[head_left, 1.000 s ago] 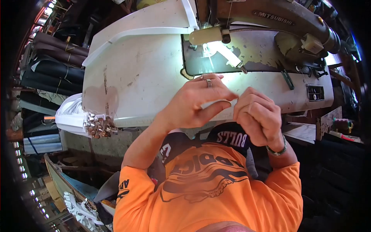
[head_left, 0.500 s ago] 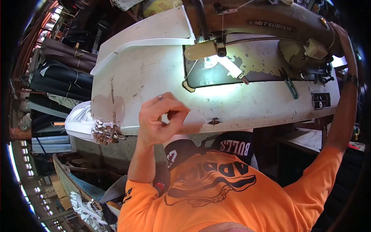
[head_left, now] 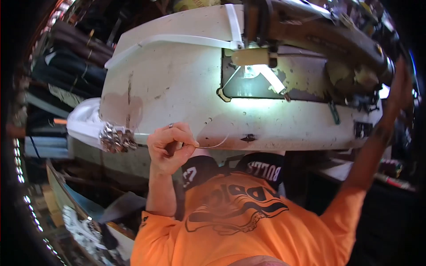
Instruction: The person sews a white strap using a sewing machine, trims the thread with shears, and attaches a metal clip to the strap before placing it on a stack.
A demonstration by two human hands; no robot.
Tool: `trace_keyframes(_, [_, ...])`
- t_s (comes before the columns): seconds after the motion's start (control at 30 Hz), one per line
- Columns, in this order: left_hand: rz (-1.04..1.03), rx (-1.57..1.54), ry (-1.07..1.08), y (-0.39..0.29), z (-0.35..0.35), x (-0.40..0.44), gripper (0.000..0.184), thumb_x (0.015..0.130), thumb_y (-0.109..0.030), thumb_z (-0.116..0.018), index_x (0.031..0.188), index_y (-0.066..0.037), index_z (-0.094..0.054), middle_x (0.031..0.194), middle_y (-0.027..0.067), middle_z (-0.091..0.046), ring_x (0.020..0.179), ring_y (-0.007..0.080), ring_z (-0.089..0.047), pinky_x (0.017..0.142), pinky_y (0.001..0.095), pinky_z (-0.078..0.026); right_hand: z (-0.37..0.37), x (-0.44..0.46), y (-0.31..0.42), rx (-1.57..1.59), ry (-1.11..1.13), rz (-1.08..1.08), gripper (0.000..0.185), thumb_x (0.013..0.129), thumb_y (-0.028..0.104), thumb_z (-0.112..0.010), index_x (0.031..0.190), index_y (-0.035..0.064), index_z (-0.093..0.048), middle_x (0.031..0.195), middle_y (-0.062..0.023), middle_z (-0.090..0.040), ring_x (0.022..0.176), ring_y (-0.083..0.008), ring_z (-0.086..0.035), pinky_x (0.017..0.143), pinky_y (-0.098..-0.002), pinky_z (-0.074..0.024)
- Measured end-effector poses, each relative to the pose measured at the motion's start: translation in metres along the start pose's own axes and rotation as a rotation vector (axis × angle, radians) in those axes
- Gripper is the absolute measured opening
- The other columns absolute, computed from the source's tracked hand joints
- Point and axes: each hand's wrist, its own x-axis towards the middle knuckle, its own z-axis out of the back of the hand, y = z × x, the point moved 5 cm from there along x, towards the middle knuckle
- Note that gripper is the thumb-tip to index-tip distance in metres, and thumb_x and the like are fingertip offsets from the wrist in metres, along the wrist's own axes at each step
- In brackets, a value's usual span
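Note:
My left hand [head_left: 171,148] is over the front edge of the white sewing table [head_left: 173,106], a ring on one finger. Its thumb and fingertips pinch a thin thread [head_left: 215,146], which curves out to the right. At the far right, my right hand [head_left: 401,84] is by the end of the sewing machine [head_left: 306,35]; it is smeared and its fingers cannot be made out. Under the machine head, a lamp lights the needle area. A white strap [head_left: 177,42] runs from there across the table to the left.
A bundle of white straps with metal ends [head_left: 117,137] hangs at the table's left edge. Green-handled snips [head_left: 333,113] lie on the right of the table. Dark rolls of material [head_left: 66,68] are stacked at left. More white pieces [head_left: 82,230] lie lower left.
My left hand has moved down and slightly left, and the thread now shows clearly from its pinch. My right hand stays by the machine's right end. The view has shifted a little.

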Motion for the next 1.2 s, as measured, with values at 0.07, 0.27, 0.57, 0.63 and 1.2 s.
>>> trace_keyframes(0.07, [-0.015,-0.049,-0.032,0.003,-0.001,-0.006,0.014,0.076,0.013,-0.068,0.087,0.005,-0.071,0.077,0.0084,-0.064,0.067,0.0155,-0.055,0.061,0.028,-0.04,0.011,-0.131,0.038,0.306,0.122,-0.012,0.014,0.097,0.003,-0.068,0.107,-0.0005,-0.078,0.108,-0.0113,-0.078,0.098,-0.017,-0.073,0.086,-0.0313,-0.0578])
trace_keyframes(0.27, [-0.084,-0.127,0.006,-0.018,0.001,-0.008,0.004,0.083,0.005,-0.071,0.087,0.004,-0.07,0.075,0.0075,-0.062,0.065,0.0163,-0.054,0.061,0.0311,-0.04,-0.087,-0.274,0.213,0.483,0.711,0.359,0.014,0.086,0.011,-0.077,0.098,0.0038,-0.077,0.085,-0.0126,-0.067,0.079,-0.0337,-0.063,0.076,-0.044,-0.051])
trace_keyframes(0.57, [-0.066,-0.275,-0.073,-0.007,0.009,-0.03,0.015,0.073,0.015,-0.071,0.086,0.006,-0.072,0.074,0.0067,-0.061,0.065,0.0159,-0.053,0.062,0.0288,-0.041,-0.151,-0.279,0.218,0.485,0.707,0.126,0.023,0.086,0.02,-0.082,0.099,0.0032,-0.075,0.087,-0.0126,-0.076,0.077,-0.0279,-0.072,0.074,-0.039,-0.0571])
trace_keyframes(0.63, [-0.058,-0.303,-0.07,0.0,0.011,-0.03,0.015,0.073,0.015,-0.071,0.086,0.006,-0.072,0.074,0.0067,-0.061,0.065,0.0161,-0.053,0.061,0.0289,-0.041,-0.155,-0.281,0.212,0.475,0.645,0.189,0.022,0.086,0.022,-0.082,0.098,0.0042,-0.075,0.08,-0.0115,-0.075,0.071,-0.0289,-0.072,0.071,-0.0398,-0.0567])
trace_keyframes(1.2, [-0.129,-0.435,-0.084,-0.009,0.052,-0.017,0.013,0.093,-0.017,-0.072,0.09,-0.007,-0.065,0.076,0.0027,-0.059,0.066,0.0143,-0.055,0.065,0.0321,-0.04,-0.151,-0.288,0.205,0.339,0.821,0.244,0.018,0.091,0.027,-0.071,0.099,0.0117,-0.078,0.095,-0.0072,-0.075,0.088,-0.0276,-0.068,0.081,-0.0406,-0.0459])
